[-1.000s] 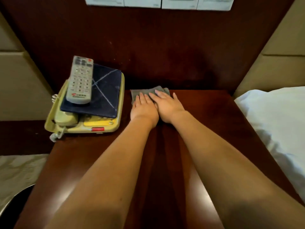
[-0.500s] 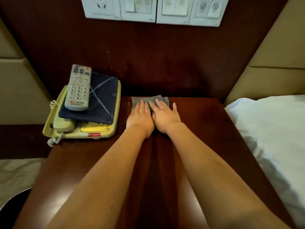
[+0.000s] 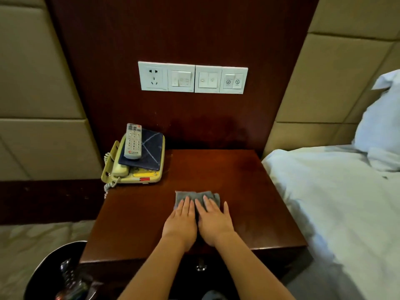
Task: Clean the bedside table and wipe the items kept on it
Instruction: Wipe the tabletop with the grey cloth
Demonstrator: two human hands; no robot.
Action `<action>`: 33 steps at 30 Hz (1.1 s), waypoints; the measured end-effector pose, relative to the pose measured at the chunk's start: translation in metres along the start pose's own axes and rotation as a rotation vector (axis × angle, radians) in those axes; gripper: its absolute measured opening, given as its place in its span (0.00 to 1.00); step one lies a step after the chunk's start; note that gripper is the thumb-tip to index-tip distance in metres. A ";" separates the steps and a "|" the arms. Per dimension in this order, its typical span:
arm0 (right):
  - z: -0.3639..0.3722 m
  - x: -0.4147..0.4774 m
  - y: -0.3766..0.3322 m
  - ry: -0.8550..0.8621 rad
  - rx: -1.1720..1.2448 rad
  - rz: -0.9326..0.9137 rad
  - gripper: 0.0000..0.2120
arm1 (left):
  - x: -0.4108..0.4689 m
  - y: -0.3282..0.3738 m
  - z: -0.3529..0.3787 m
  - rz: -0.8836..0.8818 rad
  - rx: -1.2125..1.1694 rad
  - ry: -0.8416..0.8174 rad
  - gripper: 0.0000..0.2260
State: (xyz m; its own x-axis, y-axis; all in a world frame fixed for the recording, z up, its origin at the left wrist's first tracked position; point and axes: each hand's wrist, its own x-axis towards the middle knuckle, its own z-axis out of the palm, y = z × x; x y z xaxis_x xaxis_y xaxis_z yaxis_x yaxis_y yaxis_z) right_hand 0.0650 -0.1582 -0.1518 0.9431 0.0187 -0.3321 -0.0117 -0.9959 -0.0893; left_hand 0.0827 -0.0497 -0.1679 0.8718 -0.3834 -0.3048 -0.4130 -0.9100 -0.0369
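Pressed cloth (image 3: 195,196) onto surface (image 3: 238,180) under left grip (image 3: 180,223) and right grip (image 3: 214,223), fingers (image 3: 186,205) straight, clamping nothing; probably needed even pressure, overlapping strokes.

Dark wooden bedside table (image 3: 238,180) bearing yellow telephone (image 3: 138,175) back-left, grey cloth (image 3: 190,195) near front.

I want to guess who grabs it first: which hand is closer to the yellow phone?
Left. The left hand lies flat on the grey cloth, nearer the phone, which sits back left; the right hand presses beside it, farther off.
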 end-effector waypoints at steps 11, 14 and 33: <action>0.016 -0.025 -0.029 0.002 -0.041 -0.086 0.25 | -0.046 -0.014 0.005 -0.078 -0.073 -0.061 0.27; 0.010 -0.005 -0.025 0.012 -0.048 -0.111 0.25 | -0.033 -0.011 0.000 -0.149 -0.124 -0.044 0.28; -0.077 0.224 0.001 0.065 -0.018 -0.119 0.29 | 0.187 -0.059 -0.069 -0.370 -0.202 0.122 0.28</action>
State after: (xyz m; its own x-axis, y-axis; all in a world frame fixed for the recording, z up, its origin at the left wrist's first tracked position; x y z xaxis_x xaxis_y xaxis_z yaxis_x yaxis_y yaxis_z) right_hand 0.3014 -0.1618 -0.1542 0.9570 0.1320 -0.2582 0.1073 -0.9884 -0.1077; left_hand 0.2884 -0.0781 -0.1570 0.9811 -0.0305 -0.1912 -0.0177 -0.9975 0.0681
